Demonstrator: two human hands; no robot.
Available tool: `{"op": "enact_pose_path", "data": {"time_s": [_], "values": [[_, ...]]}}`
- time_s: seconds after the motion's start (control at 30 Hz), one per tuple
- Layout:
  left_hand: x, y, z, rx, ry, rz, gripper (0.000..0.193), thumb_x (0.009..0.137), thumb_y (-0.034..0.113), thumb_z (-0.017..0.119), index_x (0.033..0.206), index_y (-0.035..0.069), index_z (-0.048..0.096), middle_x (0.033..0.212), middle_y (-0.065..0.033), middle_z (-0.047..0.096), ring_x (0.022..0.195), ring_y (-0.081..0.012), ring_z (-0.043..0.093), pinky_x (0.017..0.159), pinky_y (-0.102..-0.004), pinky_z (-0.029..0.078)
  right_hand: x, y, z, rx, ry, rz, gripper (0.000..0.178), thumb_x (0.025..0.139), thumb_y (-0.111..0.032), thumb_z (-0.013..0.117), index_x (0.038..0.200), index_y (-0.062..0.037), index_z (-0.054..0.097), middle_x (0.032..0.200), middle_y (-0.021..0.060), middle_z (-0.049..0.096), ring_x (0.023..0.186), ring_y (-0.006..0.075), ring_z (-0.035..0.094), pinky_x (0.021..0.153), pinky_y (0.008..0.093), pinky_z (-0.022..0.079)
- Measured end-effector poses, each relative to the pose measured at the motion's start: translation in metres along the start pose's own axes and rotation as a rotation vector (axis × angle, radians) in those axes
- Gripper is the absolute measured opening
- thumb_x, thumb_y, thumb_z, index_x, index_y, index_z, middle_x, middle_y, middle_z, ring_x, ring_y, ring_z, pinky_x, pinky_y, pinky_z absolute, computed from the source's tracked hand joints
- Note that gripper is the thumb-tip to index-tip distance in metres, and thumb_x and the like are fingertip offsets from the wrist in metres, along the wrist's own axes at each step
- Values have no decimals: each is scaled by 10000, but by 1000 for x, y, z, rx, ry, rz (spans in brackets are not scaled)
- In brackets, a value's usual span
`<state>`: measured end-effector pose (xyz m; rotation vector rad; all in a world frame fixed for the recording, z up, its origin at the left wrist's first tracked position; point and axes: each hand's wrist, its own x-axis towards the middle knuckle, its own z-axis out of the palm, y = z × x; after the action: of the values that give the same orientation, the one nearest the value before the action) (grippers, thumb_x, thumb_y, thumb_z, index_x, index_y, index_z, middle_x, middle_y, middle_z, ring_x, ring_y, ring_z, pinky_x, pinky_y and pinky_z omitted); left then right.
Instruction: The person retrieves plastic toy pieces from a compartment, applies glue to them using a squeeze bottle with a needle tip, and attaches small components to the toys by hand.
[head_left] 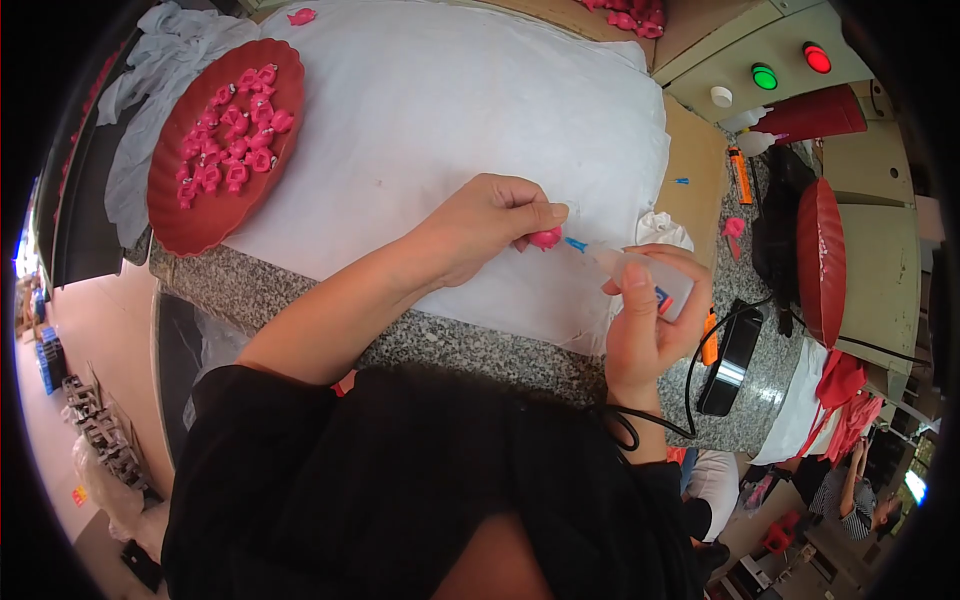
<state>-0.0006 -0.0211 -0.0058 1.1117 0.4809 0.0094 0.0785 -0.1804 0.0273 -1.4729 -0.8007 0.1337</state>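
Between the thumb and fingers of my left hand [500,222] is a small pink plastic piece [545,238], held above the white cloth [430,120]. My right hand [655,310] is wrapped round a translucent squeeze bottle [655,282] with a blue needle tip [575,243]. The bottle is tilted so the tip points at the pink piece, very close to it; whether they touch I cannot tell. Off to the left, a red scalloped dish [175,225] holds several similar pink pieces [235,125].
One loose pink piece [301,16] lies at the cloth's far edge. On the granite tabletop [480,350], at right, are an orange tube [740,175], a black phone [730,360] with a cable and a crumpled white tissue [665,229]. A machine with a red button [817,57] stands behind.
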Motion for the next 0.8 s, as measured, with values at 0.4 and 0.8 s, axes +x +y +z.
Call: {"op": "enact_pose_path", "data": {"time_s": [0.4, 0.8], "values": [[-1, 0, 0, -19, -9, 1, 206, 842, 217, 595, 713, 56, 600, 694, -4, 566, 660, -84, 472, 630, -227, 383, 2, 5, -1, 155, 22, 156, 189, 817, -64, 594, 930, 8, 461, 886, 115, 536, 646, 130, 529, 562, 238, 448], [-1, -2, 1, 69, -22, 24, 201, 834, 212, 607, 722, 45, 613, 688, -1, 566, 669, -78, 473, 641, -220, 385, 5, -10, -2, -329, -242, -350, 279, 695, 15, 679, 897, 46, 489, 788, 186, 571, 691, 273, 576, 595, 302, 458]]}}
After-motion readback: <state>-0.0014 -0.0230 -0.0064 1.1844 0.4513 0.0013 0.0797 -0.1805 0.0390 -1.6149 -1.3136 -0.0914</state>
